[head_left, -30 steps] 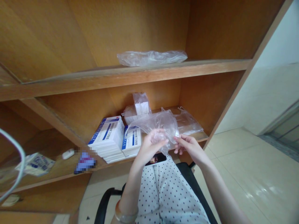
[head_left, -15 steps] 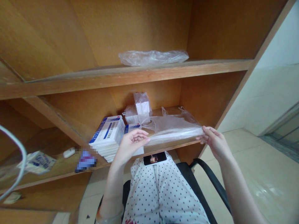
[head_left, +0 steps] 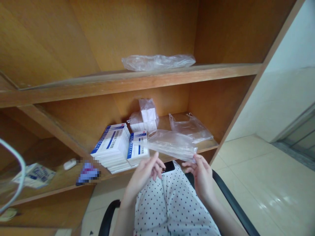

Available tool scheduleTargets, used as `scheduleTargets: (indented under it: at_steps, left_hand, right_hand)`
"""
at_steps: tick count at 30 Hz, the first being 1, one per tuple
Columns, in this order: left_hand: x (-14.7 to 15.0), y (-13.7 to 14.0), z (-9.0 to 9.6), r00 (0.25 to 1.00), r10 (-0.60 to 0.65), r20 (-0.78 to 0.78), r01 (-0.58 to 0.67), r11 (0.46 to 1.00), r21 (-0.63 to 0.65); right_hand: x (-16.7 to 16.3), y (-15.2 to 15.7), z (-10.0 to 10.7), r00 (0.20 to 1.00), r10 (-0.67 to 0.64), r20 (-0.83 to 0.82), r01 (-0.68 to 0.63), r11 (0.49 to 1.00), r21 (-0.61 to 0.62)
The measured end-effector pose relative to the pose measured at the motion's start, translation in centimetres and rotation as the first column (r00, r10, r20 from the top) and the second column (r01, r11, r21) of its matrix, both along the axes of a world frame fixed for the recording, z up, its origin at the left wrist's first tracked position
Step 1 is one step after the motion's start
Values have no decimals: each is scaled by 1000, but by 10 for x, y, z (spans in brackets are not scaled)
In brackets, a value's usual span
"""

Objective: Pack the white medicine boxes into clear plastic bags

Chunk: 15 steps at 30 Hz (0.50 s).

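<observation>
A clear plastic bag (head_left: 172,144) stretches out over the edge of the middle shelf. My right hand (head_left: 200,170) pinches its right-hand end between thumb and fingers. Just below the bag's left part, my left hand (head_left: 150,167) hangs with fingers loosely apart and nothing in them. Behind the held bag, another clear plastic bag (head_left: 192,127) lies flat on the shelf. To the left stand a tall stack of white and blue boxes (head_left: 112,141) and a lower stack of similar boxes (head_left: 137,147). Small white boxes wrapped in plastic (head_left: 145,119) sit at the back.
A crumpled plastic bag (head_left: 158,62) rests on the upper shelf. In the left compartment are a white carton (head_left: 36,175), a small white object (head_left: 70,164) and a white cable (head_left: 21,164). A phone (head_left: 169,167) lies on my lap; a chair armrest (head_left: 231,200) is at my right.
My left hand has let go of the bag and moved down. My right hand has come left and lower, pulling the bag's right end with it, uncovering the flat bag and lower box stack.
</observation>
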<state>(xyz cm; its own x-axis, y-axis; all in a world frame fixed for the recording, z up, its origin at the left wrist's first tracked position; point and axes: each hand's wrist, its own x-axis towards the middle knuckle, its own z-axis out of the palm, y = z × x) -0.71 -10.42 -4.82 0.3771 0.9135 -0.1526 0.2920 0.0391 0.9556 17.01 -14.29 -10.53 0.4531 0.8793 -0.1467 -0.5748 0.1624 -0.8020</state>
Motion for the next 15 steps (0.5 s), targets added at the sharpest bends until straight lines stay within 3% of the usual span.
scheduleTargets:
  at_steps: [2, 6, 9, 12, 15]
  left_hand:
    - [3, -5, -17, 990, -113, -87, 96, 979, -182]
    - [5, -2, -41, 994, 93, 65, -76, 971, -228]
    - [6, 5, -42, 952, 190, 241, -127, 958, -256]
    - [12, 9, -37, 876, 273, 399, -139, 933, -333]
    - [21, 11, -32, 843, 339, 417, -232, 930, -286]
  right_hand:
    - [-12, -9, -2, 996, 91, 24, -90, 996, -12]
    - [-18, -16, -7, 936, 335, 104, -329, 941, -76]
    - [-8, -8, -14, 901, 428, 77, -421, 903, -88]
    - [11, 13, -21, 871, 482, -96, -489, 870, -65]
    - [29, 36, -27, 730, 633, -256, -663, 747, -44]
